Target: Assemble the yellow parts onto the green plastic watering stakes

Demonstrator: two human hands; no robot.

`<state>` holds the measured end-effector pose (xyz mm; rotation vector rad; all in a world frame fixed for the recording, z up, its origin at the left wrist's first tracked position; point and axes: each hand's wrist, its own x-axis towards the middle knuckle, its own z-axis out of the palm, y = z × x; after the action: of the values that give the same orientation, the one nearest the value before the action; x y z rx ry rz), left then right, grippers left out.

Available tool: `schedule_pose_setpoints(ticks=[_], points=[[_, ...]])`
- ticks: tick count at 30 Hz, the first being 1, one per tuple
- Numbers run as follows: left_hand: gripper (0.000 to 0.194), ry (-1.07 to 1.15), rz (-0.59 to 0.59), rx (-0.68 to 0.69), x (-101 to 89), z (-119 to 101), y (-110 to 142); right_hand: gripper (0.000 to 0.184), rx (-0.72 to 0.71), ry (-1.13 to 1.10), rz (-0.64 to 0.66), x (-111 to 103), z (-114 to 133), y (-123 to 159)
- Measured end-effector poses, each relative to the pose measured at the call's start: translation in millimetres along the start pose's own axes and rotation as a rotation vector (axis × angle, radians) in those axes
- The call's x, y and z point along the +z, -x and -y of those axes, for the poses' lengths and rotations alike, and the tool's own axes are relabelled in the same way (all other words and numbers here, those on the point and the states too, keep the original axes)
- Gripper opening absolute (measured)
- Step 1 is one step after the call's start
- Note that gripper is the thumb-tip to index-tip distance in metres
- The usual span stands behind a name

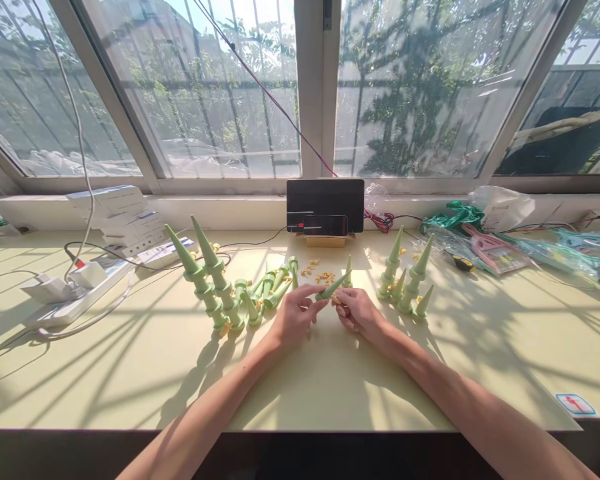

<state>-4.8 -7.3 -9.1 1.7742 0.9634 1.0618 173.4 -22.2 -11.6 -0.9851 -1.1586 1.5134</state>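
My left hand [300,313] is closed on a green cone-shaped piece [334,285], which tilts with its point up to the right. My right hand [359,311] pinches a small yellow piece [336,300] right beside the cone's lower end. Behind my hands lie several loose small yellow pieces [324,277]. To the left, several green pieces [269,283] lie and stand together, next to two tall stacked green spires [219,277]. On the right stand more stacked green spires [413,287] and short green cones [425,301], with yellow pieces on some of them.
At the back centre a black tablet [325,199] and a phone [326,225] lean upright on a small stand. A power strip [83,293] with cables and white boxes [123,217] are at left. Plastic bags [503,207] and a pink-handled tool [485,245] lie at right.
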Motion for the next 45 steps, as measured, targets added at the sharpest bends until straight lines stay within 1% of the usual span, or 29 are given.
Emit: schedule_pose_setpoints(ticks=[3, 6, 9, 12, 15, 18, 24, 28, 34, 37, 42, 45], points=[[0.041, -0.008, -0.004, 0.009, 0.6, -2, 0, 0.037, 0.020, -0.008, 0.002, -1, 0, 0], [0.041, -0.033, -0.029, -0.003, 2.2, -6, 1, 0.039, -0.002, 0.012, -0.049, 0, -4, -2], [0.044, -0.061, -0.063, -0.044, 3.4, -8, 0, 0.046, -0.072, 0.100, -0.105, 2, -8, -4], [0.044, -0.051, -0.093, -0.065, 3.2, -6, -2, 0.051, -0.178, 0.244, -0.150, 4, -9, -3], [0.042, -0.001, -0.110, -0.095, 1.9, -5, -4, 0.046, -0.282, 0.405, -0.177, 5, -6, 0], [0.041, 0.070, -0.122, -0.123, 0.9, -7, -6, 0.039, -0.346, 0.523, -0.198, 6, -3, 3], [0.041, 0.125, -0.120, -0.126, 1.5, -12, -6, 0.030, -0.425, 0.634, -0.191, 5, -1, 3], [0.042, 0.137, -0.111, -0.136, 1.9, -13, -6, 0.033, -0.458, 0.704, -0.186, 5, 0, 3], [0.042, 0.182, -0.077, -0.164, 1.0, -15, -6, 0.037, -0.563, 0.775, -0.231, 4, -1, 2], [0.041, 0.230, -0.049, -0.176, 0.5, -14, -7, 0.037, -0.589, 0.788, -0.248, 3, -2, 1], [0.041, 0.294, 0.019, -0.185, -0.5, -11, -7, 0.037, -0.564, 0.752, -0.280, 3, -3, 1], [0.044, 0.289, 0.023, -0.178, -0.5, -10, -7, 0.037, -0.525, 0.690, -0.272, 3, -3, 2]])
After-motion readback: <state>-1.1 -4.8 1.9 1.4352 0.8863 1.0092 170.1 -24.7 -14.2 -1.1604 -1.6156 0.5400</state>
